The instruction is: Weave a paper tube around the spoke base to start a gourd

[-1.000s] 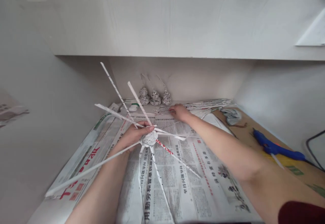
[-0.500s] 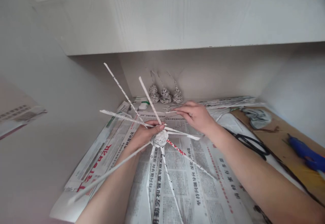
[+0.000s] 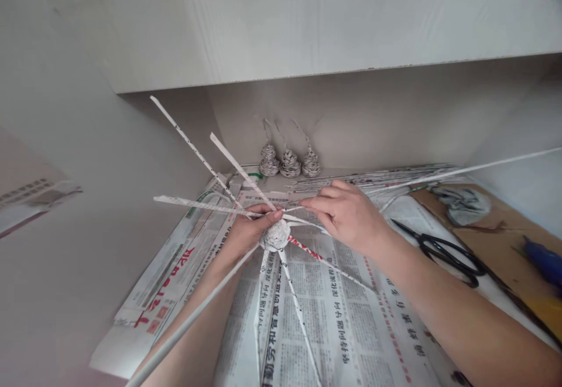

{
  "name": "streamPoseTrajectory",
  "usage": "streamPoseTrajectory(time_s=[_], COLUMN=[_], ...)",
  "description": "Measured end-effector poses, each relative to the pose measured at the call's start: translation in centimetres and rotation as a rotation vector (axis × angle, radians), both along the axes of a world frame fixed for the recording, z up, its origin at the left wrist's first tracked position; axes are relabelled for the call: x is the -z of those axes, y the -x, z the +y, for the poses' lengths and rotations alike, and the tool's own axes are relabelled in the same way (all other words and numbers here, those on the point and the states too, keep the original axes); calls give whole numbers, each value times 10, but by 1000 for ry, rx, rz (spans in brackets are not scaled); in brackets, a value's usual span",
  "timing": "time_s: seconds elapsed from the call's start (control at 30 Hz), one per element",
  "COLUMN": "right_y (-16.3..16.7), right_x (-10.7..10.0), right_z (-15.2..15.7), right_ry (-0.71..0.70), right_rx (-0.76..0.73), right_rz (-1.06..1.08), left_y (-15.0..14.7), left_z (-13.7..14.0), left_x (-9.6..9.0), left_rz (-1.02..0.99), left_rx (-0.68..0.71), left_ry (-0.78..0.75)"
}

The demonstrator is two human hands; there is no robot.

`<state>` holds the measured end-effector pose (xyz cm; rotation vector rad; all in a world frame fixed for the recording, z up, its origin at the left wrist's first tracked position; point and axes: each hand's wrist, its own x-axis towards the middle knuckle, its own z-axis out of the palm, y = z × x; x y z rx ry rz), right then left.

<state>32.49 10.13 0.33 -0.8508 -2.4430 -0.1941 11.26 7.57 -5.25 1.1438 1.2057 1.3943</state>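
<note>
A small round piece woven from rolled newspaper (image 3: 276, 236) has several long paper sticks spreading out from it like spokes. My left hand (image 3: 254, 226) is closed on its far left edge, thumb on top near the base of the sticks. My right hand (image 3: 346, 208) pinches a thin paper strand (image 3: 292, 208) just right of my left thumb. From behind the right hand, a long white paper stick (image 3: 474, 167) runs out to the right edge. One spoke (image 3: 197, 311) passes over my left forearm toward the lower left.
Three gourd-shaped woven paper pieces (image 3: 290, 164) stand along the back wall beside a bundle of paper sticks (image 3: 351, 179). Black scissors (image 3: 448, 252), a grey cloth-like bundle (image 3: 463, 204) and a blue tool (image 3: 544, 261) lie at right. Newspaper (image 3: 351, 311) covers the surface; a cabinet overhangs.
My right hand has come closer to the woven centre with the strand. Two upper spokes lean further left, and the long white stick now stretches to the right.
</note>
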Motion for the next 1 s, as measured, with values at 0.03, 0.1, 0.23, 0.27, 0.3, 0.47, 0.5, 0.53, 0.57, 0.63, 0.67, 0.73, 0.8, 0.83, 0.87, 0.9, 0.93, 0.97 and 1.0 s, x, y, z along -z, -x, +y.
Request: streamPoseTrajectory(time_s=[0.03, 0.1, 0.23, 0.27, 0.3, 0.47, 0.5, 0.53, 0.57, 0.63, 0.67, 0.73, 0.8, 0.83, 0.87, 0.9, 0.93, 0.97, 1.0], right_y=[0, 1, 0, 0, 0, 3, 4, 5, 5, 7, 8, 9, 10, 11, 11, 11, 12, 12, 13], right_x=[0, -1, -4, -4, -3, -1, 0, 1, 1, 2, 3, 3, 4, 4, 4, 4, 4, 5, 5], right_z=[-1, -2, -4, -4, -5, -6, -6, -6, -7, -7, -8, -9, -10, -11, -11, -12, -12, -12, -13], right_ry=[-2, -7, -13, -13, -13, -15, -14, -11, -8, -3, -3, -3, -2, -1, 0, 2, 4, 8, 12], right_rx=[9, 24, 39, 42, 44, 46, 46, 48, 50, 52, 50, 46, 41, 41, 42, 44, 48, 53, 55], right_rz=[-6, -10, -5, -12, -21, -39, -41, -45, -50, -62, -66, -65, -64, -63, -63, -64, -65, -66, -68], left_y=[0, -1, -1, -1, -1, -2, -3, -3, -4, -4, -5, -5, -5, -5, -5, -5, -5, -5, -5], left_z=[0, 0, -1, -2, -2, -1, -1, -1, -1, -1, -2, -2, -3, -3, -3, -3, -4, -4, -4], left_x=[0, 0, -2, -2, -2, 1, 1, 2, 2, 2, 1, 0, -1, -1, -1, -2, -2, -2, -2], left_rz=[6, 11, 12, 12, 14, 54, 58, 59, 59, 65, 71, 95, 124, 137, 149, 157, 162, 164, 165], left_rx=[-2, -5, -7, -10, -11, -13, -16, -18, -19, -11, -9, -10, -10, -8, -2, 5, 11, 18, 23], left_ry=[-6, -16, -25, -28, -32, -44, -45, -45, -45, -44, -44, -51, -60, -66, -71, -75, -78, -79, -81])
